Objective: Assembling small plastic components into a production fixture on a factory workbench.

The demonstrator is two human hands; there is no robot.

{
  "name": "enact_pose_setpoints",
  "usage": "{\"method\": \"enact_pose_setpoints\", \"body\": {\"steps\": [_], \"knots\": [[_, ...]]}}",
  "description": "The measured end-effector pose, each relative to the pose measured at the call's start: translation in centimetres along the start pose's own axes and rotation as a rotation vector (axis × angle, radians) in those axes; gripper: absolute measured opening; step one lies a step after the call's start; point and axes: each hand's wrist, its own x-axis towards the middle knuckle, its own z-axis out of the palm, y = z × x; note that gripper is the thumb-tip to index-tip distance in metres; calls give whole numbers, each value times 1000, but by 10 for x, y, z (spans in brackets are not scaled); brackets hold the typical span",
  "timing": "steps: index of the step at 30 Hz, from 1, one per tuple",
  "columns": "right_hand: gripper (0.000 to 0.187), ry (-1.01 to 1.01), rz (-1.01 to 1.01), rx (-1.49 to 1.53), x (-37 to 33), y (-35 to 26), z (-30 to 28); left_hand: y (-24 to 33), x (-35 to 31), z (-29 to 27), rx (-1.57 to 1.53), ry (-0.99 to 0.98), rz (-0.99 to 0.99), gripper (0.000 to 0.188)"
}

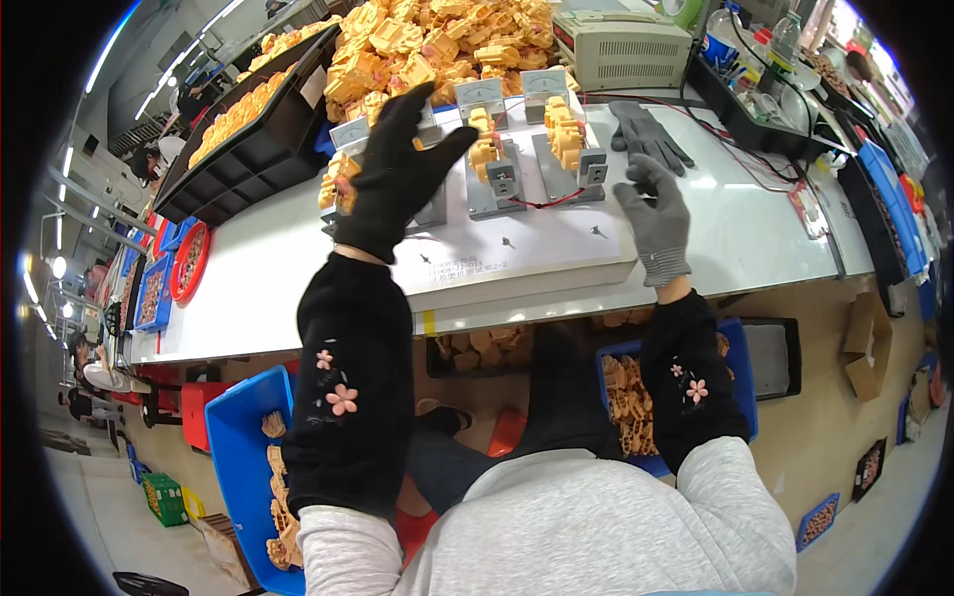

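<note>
My left hand (pixel 397 174), in a black glove, is held over the leftmost fixture. Its thumb and fingers are spread, and I see nothing in them; the hand covers part of that fixture and the yellow plastic part (pixel 339 185) there. My right hand (pixel 656 214), in a grey knitted glove, hovers just right of the rightmost grey fixture (pixel 591 171), fingers loosely bent and apart from the thumb. A yellow part (pixel 563 137) sits on that fixture, another yellow part (pixel 484 146) on the middle fixture (pixel 494 194). Small panel meters (pixel 481 92) stand behind them.
A large heap of yellow parts (pixel 437 40) lies behind the fixtures, beside a beige instrument box (pixel 626 50). A spare grey glove (pixel 646 132) rests at the right. Black crates (pixel 238 174) stand far left, near a red round basket (pixel 189 260). Blue bins (pixel 234 427) flank my legs.
</note>
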Motion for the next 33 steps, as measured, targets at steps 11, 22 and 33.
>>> {"method": "enact_pose_setpoints", "body": {"steps": [11, 22, 33], "knots": [[39, -257, 148, 80, 5, 10, 12, 83, 48, 73, 172, -735, -265, 97], [32, -264, 165, 88, 9, 12, 3, 61, 52, 100, 34, -672, -134, 87], [40, -372, 146, -91, 14, 1, 12, 52, 46, 100, -98, -656, -150, 84]]}}
